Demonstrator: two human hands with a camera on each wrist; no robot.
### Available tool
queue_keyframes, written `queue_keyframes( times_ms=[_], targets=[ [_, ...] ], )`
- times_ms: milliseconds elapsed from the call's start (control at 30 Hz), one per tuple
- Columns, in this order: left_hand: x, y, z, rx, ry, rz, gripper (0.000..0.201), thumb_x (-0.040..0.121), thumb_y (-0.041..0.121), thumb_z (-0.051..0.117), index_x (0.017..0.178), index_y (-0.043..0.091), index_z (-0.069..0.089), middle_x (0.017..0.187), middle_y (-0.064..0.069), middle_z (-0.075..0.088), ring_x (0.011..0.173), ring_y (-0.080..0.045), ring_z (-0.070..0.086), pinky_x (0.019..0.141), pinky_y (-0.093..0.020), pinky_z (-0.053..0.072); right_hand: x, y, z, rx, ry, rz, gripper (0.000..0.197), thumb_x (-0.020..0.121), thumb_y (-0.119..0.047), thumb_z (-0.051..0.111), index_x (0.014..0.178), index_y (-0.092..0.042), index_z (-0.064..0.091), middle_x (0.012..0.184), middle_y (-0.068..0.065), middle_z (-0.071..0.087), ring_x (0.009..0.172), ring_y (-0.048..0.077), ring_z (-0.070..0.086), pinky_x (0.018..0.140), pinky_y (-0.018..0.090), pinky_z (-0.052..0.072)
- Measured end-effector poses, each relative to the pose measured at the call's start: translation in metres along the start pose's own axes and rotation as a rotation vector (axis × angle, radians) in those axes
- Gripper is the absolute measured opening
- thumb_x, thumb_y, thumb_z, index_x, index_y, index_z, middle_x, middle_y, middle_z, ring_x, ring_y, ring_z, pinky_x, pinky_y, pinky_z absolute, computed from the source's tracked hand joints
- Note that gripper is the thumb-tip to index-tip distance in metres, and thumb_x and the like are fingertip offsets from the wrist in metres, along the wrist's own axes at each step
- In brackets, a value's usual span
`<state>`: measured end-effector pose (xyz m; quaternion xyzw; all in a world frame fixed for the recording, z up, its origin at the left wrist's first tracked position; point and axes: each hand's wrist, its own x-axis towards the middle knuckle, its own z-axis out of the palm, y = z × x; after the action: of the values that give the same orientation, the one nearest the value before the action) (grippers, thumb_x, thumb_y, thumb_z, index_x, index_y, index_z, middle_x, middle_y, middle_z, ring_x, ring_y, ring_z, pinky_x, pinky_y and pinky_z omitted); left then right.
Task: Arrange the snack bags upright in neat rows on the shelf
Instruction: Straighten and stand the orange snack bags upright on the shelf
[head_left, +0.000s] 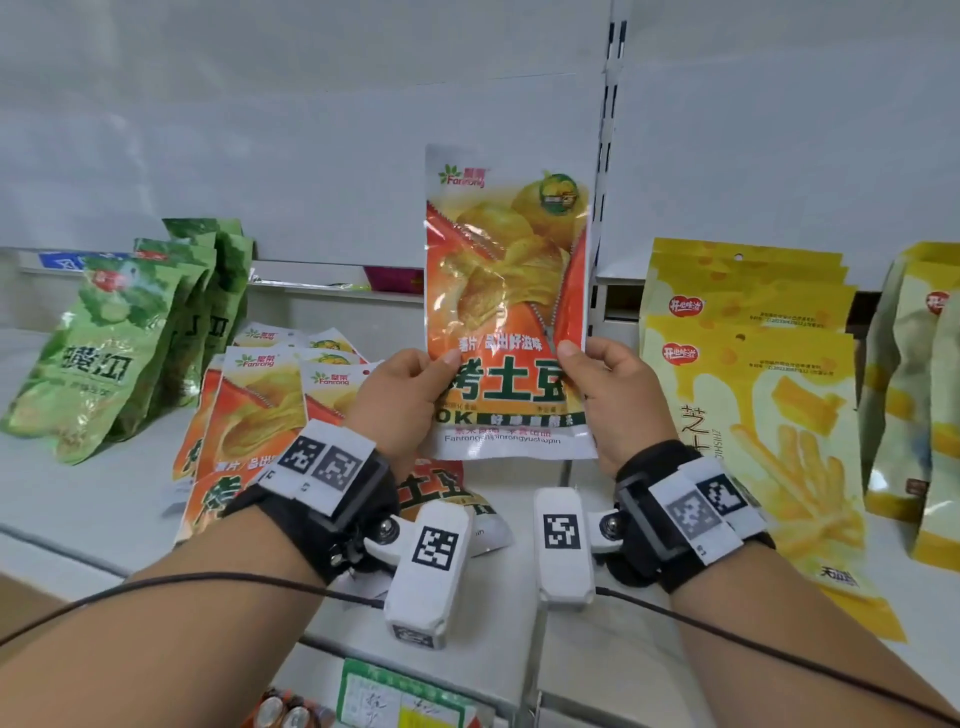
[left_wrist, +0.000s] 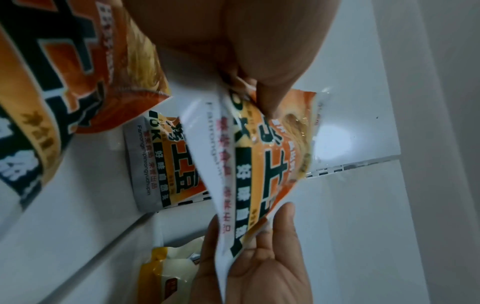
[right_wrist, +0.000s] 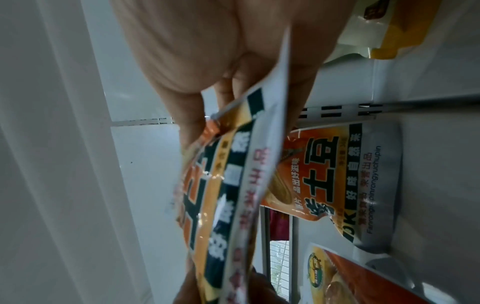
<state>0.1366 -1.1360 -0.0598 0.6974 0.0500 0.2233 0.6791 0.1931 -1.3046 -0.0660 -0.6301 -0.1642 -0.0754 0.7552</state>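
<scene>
While both hands (head_left: 402, 400) (head_left: 618, 402) pinch the chip bag (head_left: 506, 291) upright over the shelf (head_left: 104, 499) | light, crinkly, slippery — I'd grip low corners.

White shelf unit (head_left: 104, 499) w/ plain white back panel (head_left: 311, 130). Slotted metal upright (head_left: 605, 156) splits two bays. Price label strip (head_left: 405, 696) on front edge. Even, soft light, no hard shadows.

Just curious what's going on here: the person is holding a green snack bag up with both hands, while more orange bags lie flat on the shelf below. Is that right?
Not quite: the held bag is orange, not green, as the head view shows. The green bags stand on the shelf to the left. Both the left hand and right hand hold it, and orange bags lie below.
</scene>
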Motion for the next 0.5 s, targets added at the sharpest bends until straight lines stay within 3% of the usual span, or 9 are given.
queue_keyframes(
  times_ms=[67, 133, 233, 333, 433, 500],
  targets=[
    [-0.001, 0.005, -0.002, 0.04, 0.045, 0.042, 0.025, 0.089, 0.036, 0.062, 0.079, 0.014, 0.056, 0.09, -0.017, 0.063, 0.088, -0.033, 0.061, 0.089, -0.056, 0.05, -0.003, -0.003, 0.004, 0.029, -0.036, 0.043, 0.004, 0.087, -0.017, 0.065, 0.085, -0.014, 0.063, 0.083, 0.005, 0.072, 0.081, 0.022, 0.069, 0.078, 0.039, 0.057],
    [-0.004, 0.01, -0.004, 0.03, 0.051, 0.039, 0.032, 0.081, 0.048, 0.063, 0.075, 0.017, 0.054, 0.089, -0.017, 0.06, 0.084, -0.032, 0.057, 0.081, -0.056, 0.049, -0.003, -0.005, 0.005, 0.041, -0.03, 0.075, 0.009, 0.09, -0.013, 0.06, 0.081, -0.012, 0.062, 0.085, 0.012, 0.07, 0.082, 0.03, 0.067, 0.078, 0.044, 0.056],
    [-0.008, 0.011, -0.004, 0.016, 0.036, 0.015, 0.03, 0.07, 0.054, 0.06, 0.067, 0.025, 0.054, 0.091, -0.017, 0.06, 0.083, -0.035, 0.056, 0.086, -0.07, 0.044, -0.002, -0.008, 0.004, 0.154, 0.0, 0.151, 0.019, 0.093, -0.008, 0.053, 0.075, -0.01, 0.058, 0.076, 0.012, 0.067, 0.067, 0.025, 0.066, 0.063, 0.037, 0.057],
    [-0.011, 0.012, -0.002, 0.012, 0.065, 0.015, 0.025, 0.072, 0.051, 0.058, 0.06, 0.029, 0.057, 0.087, -0.018, 0.062, 0.082, -0.038, 0.058, 0.086, -0.07, 0.044, -0.002, -0.008, 0.004, 0.249, 0.01, 0.196, 0.018, 0.093, -0.006, 0.051, 0.077, -0.008, 0.056, 0.069, 0.009, 0.066, 0.055, 0.018, 0.066, 0.05, 0.032, 0.057],
    [-0.011, 0.013, -0.002, 0.044, 0.123, 0.041, 0.028, 0.075, 0.051, 0.058, 0.059, 0.029, 0.055, 0.083, -0.016, 0.06, 0.075, -0.035, 0.055, 0.079, -0.072, 0.043, -0.003, -0.008, 0.004, 0.224, -0.051, 0.213, 0.009, 0.092, -0.014, 0.057, 0.083, -0.011, 0.058, 0.075, 0.008, 0.068, 0.061, 0.018, 0.067, 0.054, 0.031, 0.057],
    [-0.009, 0.013, -0.003, 0.084, 0.186, 0.078, 0.03, 0.083, 0.047, 0.057, 0.059, 0.031, 0.057, 0.084, -0.024, 0.063, 0.079, -0.041, 0.063, 0.08, -0.069, 0.047, -0.004, -0.008, 0.003, 0.153, -0.159, 0.239, 0.008, 0.087, -0.019, 0.064, 0.092, -0.016, 0.058, 0.085, 0.007, 0.07, 0.071, 0.019, 0.068, 0.057, 0.03, 0.058]
  ],
)
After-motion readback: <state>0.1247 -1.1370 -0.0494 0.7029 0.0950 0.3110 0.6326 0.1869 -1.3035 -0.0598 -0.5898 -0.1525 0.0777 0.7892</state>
